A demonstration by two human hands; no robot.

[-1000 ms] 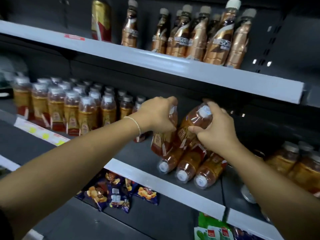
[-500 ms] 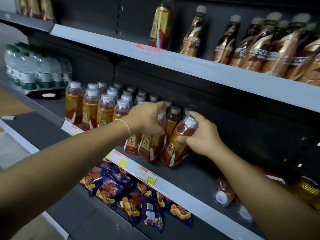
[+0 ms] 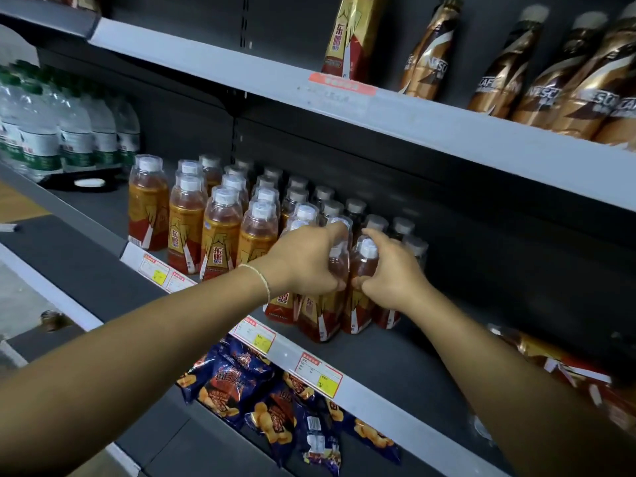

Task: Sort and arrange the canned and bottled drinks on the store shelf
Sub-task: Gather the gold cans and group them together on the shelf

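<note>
Two-handed grip, middle shelf, left hand curled round left bottle, right hand round right bottle, both upright, adjacent.

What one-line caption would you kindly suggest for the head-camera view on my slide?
Restocking: left hand and right hand grip two upright amber bottles beside the stocked rows on the middle shelf.

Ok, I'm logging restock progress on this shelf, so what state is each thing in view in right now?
left bottle: standing upright
right bottle: standing upright, capped
left hand: grips the left bottle
right hand: grips the right bottle
tea bottle rows: upright, capped
far-right bottles: lying on their sides, blurred
coffee bottles: standing, capped
water bottles: standing
snack bags: lying in a loose pile
</note>
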